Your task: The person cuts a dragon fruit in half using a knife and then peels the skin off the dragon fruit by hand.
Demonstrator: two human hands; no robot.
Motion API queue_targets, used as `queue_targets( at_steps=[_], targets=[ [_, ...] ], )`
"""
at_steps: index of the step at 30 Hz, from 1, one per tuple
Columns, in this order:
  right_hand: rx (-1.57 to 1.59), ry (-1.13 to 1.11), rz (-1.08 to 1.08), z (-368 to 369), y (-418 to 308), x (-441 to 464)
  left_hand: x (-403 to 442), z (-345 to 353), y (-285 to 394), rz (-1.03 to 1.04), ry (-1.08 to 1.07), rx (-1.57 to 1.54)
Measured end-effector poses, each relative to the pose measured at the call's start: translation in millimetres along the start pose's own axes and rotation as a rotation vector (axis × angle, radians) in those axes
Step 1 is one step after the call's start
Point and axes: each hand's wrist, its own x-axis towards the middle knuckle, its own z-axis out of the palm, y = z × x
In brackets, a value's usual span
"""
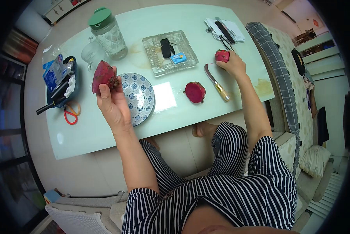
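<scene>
Raised at the left, my left hand (114,103) grips a piece of dragon fruit (104,74), red skin showing. Just behind it lies a round plate (138,97) with a blue and white tile pattern. My right hand (234,64) is closed on a smaller dragon fruit piece (222,55) at the table's right side. Nearer to me is a knife (217,82) with a curved blade and a yellowish handle. Left of the knife rests another dragon fruit piece (195,93), its cut dark-pink face toward me.
A glass tray (151,64) holds a black item and a blue packet. Behind my left hand stand a green-lidded jug (110,39) and a glass mug (91,54). Red-handled scissors (71,115) lie beside a filled dark basin (78,80). Papers (235,31) lie at the far right.
</scene>
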Motion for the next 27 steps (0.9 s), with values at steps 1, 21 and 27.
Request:
queue_targets(
  at_steps=[1, 21, 27],
  targets=[
    [-0.019, -0.039, -0.002, -2, -3, -2, -1, 1, -3, -0.005, -0.003, 0.001],
    [0.052, 0.307, -0.869, 59, -164, -68, -5, 6, -14, -0.109, -0.066, 0.108],
    [0.073, 0.226, -0.836, 53, -156, -97, -9, 9, -13, -0.154, -0.078, 0.12]
  ],
)
